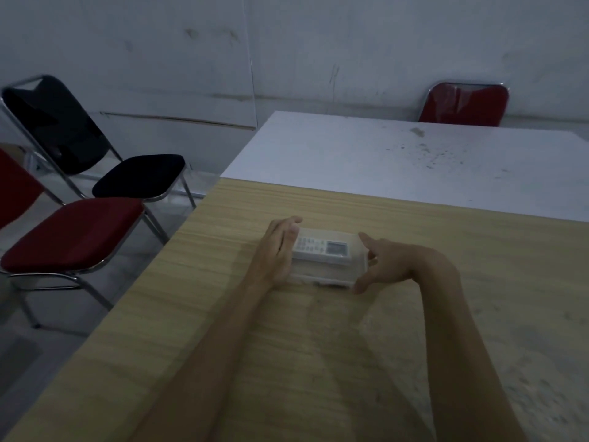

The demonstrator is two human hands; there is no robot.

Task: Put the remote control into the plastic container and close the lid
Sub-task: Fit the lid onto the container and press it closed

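Note:
A clear plastic container [322,271] lies on the wooden table [318,346]. Inside it a white remote control [320,247] shows through the plastic, keypad to the left and grey display to the right. The clear lid seems to lie over the top; whether it is latched I cannot tell. My left hand [277,250] lies flat against the container's left end, fingers straight. My right hand [385,264] sits at the right end with fingers spread, thumb low near the front corner; whether it touches I cannot tell.
A white table [414,161] butts against the far edge of the wooden one. A red chair [465,105] stands behind it. On the left of the table are a red-seated chair [73,234] and a black chair [63,129].

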